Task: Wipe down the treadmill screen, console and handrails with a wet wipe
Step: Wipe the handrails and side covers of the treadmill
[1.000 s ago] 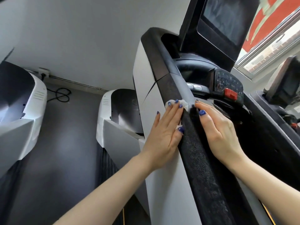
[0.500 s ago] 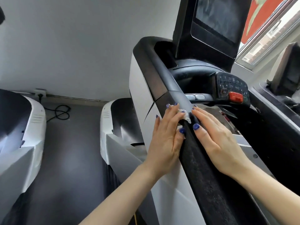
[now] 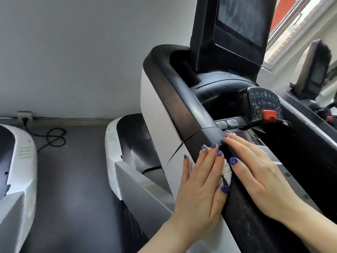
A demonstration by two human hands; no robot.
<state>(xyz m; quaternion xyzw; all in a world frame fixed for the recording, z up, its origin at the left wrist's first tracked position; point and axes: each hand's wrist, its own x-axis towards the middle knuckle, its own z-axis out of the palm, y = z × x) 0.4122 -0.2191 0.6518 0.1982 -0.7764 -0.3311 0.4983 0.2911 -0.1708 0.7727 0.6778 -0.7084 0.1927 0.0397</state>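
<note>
1. Wipe (image 3: 226, 172), white and crumpled, lies on the black handrail (image 3: 242, 212), pressed under the left hand (image 3: 202, 187).
2. Left fingers straight, close together, flat on the rail's outer side.
3. Right hand (image 3: 259, 172) flat on the inner side, fingers straight and together.
4. Console (image 3: 262, 105) and screen (image 3: 240, 19) beyond.

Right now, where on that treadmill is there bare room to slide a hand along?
Free: the smooth black handrail from the fingertips up to the console corner, and the white side panel below it. Crowded: the textured stretch where both hands, left and right, press the wet wipe.
</note>
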